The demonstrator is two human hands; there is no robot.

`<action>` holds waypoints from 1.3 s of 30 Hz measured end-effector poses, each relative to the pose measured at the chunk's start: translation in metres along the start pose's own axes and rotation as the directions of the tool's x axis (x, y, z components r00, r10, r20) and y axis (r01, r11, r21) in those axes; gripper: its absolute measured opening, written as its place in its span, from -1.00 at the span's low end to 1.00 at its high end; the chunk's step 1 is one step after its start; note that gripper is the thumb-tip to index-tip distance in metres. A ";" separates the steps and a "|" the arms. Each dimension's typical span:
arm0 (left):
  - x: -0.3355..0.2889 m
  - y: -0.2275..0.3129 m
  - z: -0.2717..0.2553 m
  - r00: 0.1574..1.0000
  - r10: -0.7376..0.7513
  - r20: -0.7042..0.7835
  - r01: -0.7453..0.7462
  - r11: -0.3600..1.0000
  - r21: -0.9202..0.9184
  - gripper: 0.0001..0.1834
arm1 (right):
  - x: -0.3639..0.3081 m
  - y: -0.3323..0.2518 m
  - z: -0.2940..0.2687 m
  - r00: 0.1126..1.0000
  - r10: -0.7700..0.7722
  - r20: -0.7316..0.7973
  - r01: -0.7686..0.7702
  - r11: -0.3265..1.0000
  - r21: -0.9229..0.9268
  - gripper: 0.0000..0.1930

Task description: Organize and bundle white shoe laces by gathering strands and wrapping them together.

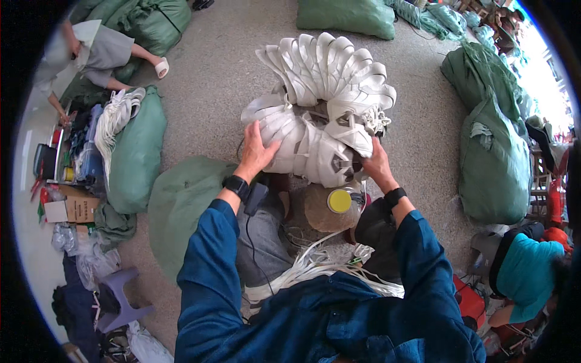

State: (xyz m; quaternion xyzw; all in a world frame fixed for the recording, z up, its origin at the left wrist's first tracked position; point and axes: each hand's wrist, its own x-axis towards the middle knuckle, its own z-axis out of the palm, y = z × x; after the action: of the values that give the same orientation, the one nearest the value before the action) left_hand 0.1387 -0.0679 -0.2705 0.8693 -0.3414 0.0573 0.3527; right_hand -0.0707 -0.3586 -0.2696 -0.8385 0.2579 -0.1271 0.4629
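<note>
In front of my knees, a curved row of nested white shoe uppers (299, 136) is held between my two hands. My left hand (257, 151) grips the left end, with the thumb on top and the fingers at the far side. At the right end, my right hand (378, 166) is closed on the uppers, its fingertips partly hidden. Just beyond, a second fanned row of white uppers (330, 69) lies on the floor, touching the held row. White laces or cords (380, 121) bunch at its right end.
Between my legs stands a clear jar with a yellow lid (339, 201). White strips (321, 266) lie across my lap. Green sacks (493, 163) stand on the right, another (136, 151) on the left. A person in teal (529, 272) bends at right; another person (103, 54) sits far left.
</note>
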 end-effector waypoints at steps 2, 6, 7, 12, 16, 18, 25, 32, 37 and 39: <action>-0.006 0.021 -0.009 1.000 -0.022 0.018 0.021 0.998 0.061 -0.12 | -0.009 0.005 -0.006 0.996 0.037 0.075 -0.049 0.985 0.166 -0.43; -0.012 0.102 -0.029 0.957 0.264 0.123 -0.270 0.962 0.032 -0.18 | -0.039 -0.006 -0.025 0.980 -0.179 0.086 0.175 0.983 0.060 -0.21; -0.017 0.112 -0.024 0.926 0.325 0.192 -0.333 0.943 0.014 -0.16 | -0.051 -0.006 -0.025 0.981 -0.181 0.072 0.181 0.983 0.016 -0.19; -0.034 0.116 0.013 0.846 0.320 0.426 -0.381 0.922 0.064 -0.11 | -0.103 -0.012 -0.056 0.976 -0.206 0.065 0.213 0.968 -0.134 -0.34; -0.027 0.103 0.002 0.827 0.289 0.482 -0.313 0.949 -0.032 -0.15 | -0.141 -0.045 -0.082 0.942 -0.147 0.301 0.170 0.984 -0.052 -0.61; -0.028 0.100 -0.015 0.839 0.355 0.412 -0.349 0.932 -0.093 -0.22 | -0.159 -0.052 -0.095 0.919 -0.087 0.384 0.088 0.996 0.016 -0.69; -0.091 0.120 -0.120 0.803 0.127 0.582 -0.025 0.983 -0.179 -0.47 | -0.228 -0.039 -0.112 0.940 -0.131 0.314 0.142 0.990 -0.012 -0.73; -0.176 0.123 -0.188 0.887 0.130 0.443 -0.086 0.989 -0.118 -0.67 | -0.244 -0.027 -0.099 0.845 -0.392 0.363 0.494 0.832 -0.251 -0.75; -0.217 0.149 -0.187 0.872 0.124 0.473 -0.103 0.992 -0.070 -0.72 | -0.255 -0.027 -0.062 0.779 -0.180 0.600 0.186 0.981 0.053 -0.74; -0.240 0.139 -0.159 0.795 0.258 0.549 -0.283 0.958 -0.041 -0.70 | -0.257 -0.020 -0.044 0.681 -0.226 0.696 0.257 0.964 0.062 -0.76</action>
State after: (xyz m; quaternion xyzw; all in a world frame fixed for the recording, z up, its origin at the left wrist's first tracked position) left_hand -0.1093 0.0963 -0.1544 0.7986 -0.5474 -0.1370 0.2095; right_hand -0.2989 -0.2390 -0.2224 -0.8599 -0.0462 0.1438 0.4875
